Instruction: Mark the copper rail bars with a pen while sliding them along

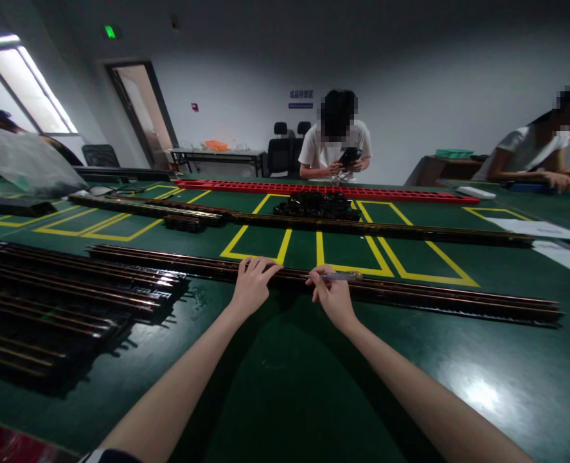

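A long dark rail (439,300) with copper-coloured edges lies across the green table in front of me. My left hand (252,283) rests on it near its middle, fingers spread along the top. Just to the right, my right hand (331,294) holds a pen (338,276) with a clear barrel, its tip pointing left over the rail. Whether the tip touches the rail I cannot tell. Beyond lies a second long dark rail (410,231), with a pile of small black parts (316,205) behind it.
Several dark rails (67,283) are stacked at the left. A red slotted strip (400,194) runs along the far side of the green table (285,399). White papers (535,227) lie at right, a plastic bag (34,164) at left. One person (335,151) stands opposite; others are at both sides.
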A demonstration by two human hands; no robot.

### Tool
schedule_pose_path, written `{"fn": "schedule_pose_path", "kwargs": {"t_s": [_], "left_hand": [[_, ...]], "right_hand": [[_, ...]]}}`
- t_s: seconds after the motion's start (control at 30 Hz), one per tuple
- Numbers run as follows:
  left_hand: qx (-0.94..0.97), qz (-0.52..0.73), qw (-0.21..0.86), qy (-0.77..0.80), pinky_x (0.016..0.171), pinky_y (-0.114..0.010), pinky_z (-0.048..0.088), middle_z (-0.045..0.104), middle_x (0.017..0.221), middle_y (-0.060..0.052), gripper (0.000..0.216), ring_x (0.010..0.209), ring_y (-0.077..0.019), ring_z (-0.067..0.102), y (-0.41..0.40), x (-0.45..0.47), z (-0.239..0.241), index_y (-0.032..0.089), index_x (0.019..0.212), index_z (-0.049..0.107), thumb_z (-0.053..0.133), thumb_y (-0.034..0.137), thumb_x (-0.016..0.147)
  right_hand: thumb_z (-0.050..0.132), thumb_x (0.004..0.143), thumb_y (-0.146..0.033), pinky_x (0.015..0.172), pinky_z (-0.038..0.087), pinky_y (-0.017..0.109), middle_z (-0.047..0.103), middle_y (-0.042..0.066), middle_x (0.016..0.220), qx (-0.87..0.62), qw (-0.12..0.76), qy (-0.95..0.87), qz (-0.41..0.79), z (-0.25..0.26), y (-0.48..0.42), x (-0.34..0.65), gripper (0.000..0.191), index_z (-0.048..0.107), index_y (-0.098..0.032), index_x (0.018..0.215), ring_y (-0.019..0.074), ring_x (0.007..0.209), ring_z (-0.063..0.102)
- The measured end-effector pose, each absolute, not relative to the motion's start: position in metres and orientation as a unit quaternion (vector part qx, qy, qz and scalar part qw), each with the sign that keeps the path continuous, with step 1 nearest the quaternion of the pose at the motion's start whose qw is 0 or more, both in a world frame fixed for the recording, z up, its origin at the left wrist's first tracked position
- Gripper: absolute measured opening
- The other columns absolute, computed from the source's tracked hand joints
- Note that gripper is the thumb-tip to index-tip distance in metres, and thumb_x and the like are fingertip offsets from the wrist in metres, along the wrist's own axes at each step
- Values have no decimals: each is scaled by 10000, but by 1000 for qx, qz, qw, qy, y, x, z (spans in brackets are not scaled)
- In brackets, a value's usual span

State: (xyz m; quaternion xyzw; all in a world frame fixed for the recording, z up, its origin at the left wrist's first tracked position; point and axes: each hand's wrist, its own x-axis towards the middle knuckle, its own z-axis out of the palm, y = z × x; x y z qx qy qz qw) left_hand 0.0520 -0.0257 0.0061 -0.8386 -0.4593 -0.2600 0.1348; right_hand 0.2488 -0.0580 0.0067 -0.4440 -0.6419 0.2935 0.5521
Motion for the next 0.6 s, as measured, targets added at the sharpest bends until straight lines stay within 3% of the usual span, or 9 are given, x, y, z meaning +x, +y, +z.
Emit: {"fn": "schedule_pose_path", "kwargs": {"t_s": [0.37, 0.6], "left_hand": [[-851, -281, 45, -441, 969, -399, 368, 604, 1163, -71, 574, 1129, -211, 504, -20, 45, 3, 192, 1187, 561, 331, -59, 724], [-849, -275, 19, -451, 996, -389, 347, 601, 1179, -62, 474, 1136, -200, 504, -22, 45, 6, 201, 1182, 552, 358, 44, 779]], "right_hand": [[486, 859, -548, 365, 404, 195, 601, 15, 678, -448, 570, -626, 286, 9, -60, 250, 370, 522, -189, 775, 88, 415, 525], [471, 861, -560, 382, 415, 213, 608, 17, 678, -462, 546, -638, 287, 9, -60, 251, 375, 524, -198, 779, 101, 426, 532]]}}
